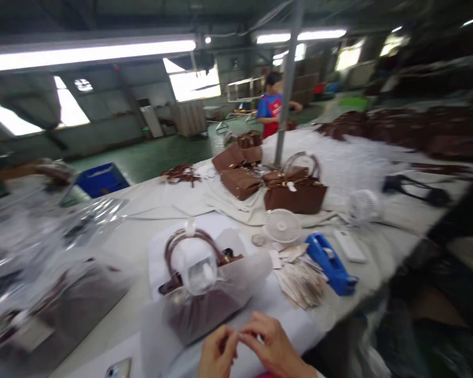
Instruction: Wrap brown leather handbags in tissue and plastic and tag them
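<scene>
Both my hands meet at the bottom middle, just in front of a brown handbag wrapped in thin white paper (240, 281). My left hand (218, 350) has its thumb and fingers pinched together. My right hand (270, 344) pinches too, its fingertips almost touching those of the left. Whatever lies between the fingertips is too small and blurred to make out. The bag's brown handles (169, 247) stand up, with white wrapping around their top and a clear white piece between them. Beneath my hands the white sheet continues toward the table's front.
Right of the wrapped bag are a paper stack (301, 283), a blue tape dispenser (331, 265), a white fan (283, 226) and a white box-like device (350, 245). Brown handbags (295, 197) stand behind, near a metal pole (287, 89). Plastic-covered bags (71, 304) lie left. A person (271, 107) stands beyond.
</scene>
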Tool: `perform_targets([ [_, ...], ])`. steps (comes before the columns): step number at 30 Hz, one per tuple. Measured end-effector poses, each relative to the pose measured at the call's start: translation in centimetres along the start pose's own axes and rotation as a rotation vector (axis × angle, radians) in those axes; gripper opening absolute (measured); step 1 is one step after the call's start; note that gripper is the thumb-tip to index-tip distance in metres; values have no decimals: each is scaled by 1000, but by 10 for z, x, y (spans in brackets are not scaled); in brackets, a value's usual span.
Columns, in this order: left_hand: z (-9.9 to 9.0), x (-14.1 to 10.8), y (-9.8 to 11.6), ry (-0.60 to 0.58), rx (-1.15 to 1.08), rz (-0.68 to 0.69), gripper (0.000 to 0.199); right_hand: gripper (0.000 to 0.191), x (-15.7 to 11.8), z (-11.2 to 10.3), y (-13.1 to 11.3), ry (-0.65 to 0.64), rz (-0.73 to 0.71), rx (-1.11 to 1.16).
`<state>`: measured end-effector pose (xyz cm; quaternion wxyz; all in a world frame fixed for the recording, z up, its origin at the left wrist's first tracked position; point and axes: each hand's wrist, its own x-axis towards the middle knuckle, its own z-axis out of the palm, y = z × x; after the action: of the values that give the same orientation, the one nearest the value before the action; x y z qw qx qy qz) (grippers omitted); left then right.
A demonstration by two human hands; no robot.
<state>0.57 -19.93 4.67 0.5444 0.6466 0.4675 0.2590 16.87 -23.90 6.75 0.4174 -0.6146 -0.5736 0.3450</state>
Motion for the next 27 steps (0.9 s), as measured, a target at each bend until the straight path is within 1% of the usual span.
perform_targets([
  [1, -9, 1, 2, 20, 52, 53, 47, 28, 4, 3, 1, -1, -14, -28],
  [2, -20, 4, 4, 110, 109, 112, 42, 30, 9, 6, 2, -3, -26, -44],
  [4, -46, 11, 4, 381, 253, 220, 32, 30, 17, 10, 5, 5, -33, -47],
  [5, -61, 14, 1, 527, 333, 257, 32, 30, 21, 12, 6, 9, -32, -43],
  [6, -76, 18, -2, 645, 418, 275, 36, 30, 24, 13, 5, 13, -30, -36],
  [7, -90, 21, -6, 730, 504, 276, 41, 31, 27, 14, 4, 19, -28, -27],
  [8, -104, 25, -9, 778, 585, 263, 46, 31, 30, 16, 2, 26, -25, -13],
  [9, -117, 29, -13, 796, 654, 244, 50, 32, 33, 17, 0, 33, -24, 0],
  [10, -127, 33, -16, 790, 711, 224, 52, 33, 36, 18, -3, 39, -26, 10],
  [11, -136, 37, -19, 765, 756, 210, 49, 33, 39, 20, -6, 42, -31, 16],
  [12, -142, 39, -21, 728, 786, 207, 42, 33, 42, 22, -9, 46, -36, 19],
  [13, -145, 41, -22, 687, 804, 217, 31, 34, 45, 25, -11, 55, -38, 23],
  [15, -145, 40, -26, 618, 826, 285, 14, 36, 50, 31, -13, 88, -16, 41],
  [18, -128, 31, -33, 594, 834, 419, 18, 39, 57, 40, -11, 136, 59, 43],
  [20, -112, 23, -38, 542, 825, 461, 19, 39, 62, 45, -11, 136, 84, 11],
  [22, -99, 19, -41, 479, 790, 453, 16, 38, 69, 51, -15, 118, 65, 0],
  [23, -95, 18, -42, 468, 761, 433, 15, 37, 73, 54, -19, 105, 47, 5],
  [24, -93, 19, -42, 484, 720, 397, 18, 36, 77, 57, -24, 93, 28, 15],
  [25, -93, 22, -42, 524, 669, 347, 22, 36, 82, 61, -30, 86, 8, 24],
  [26, -94, 25, -42, 582, 604, 287, 23, 36, 86, 64, -36, 84, -9, 31],
  [27, -97, 29, -41, 648, 531, 223, 18, 35, 91, 69, -41, 86, -22, 31],
])
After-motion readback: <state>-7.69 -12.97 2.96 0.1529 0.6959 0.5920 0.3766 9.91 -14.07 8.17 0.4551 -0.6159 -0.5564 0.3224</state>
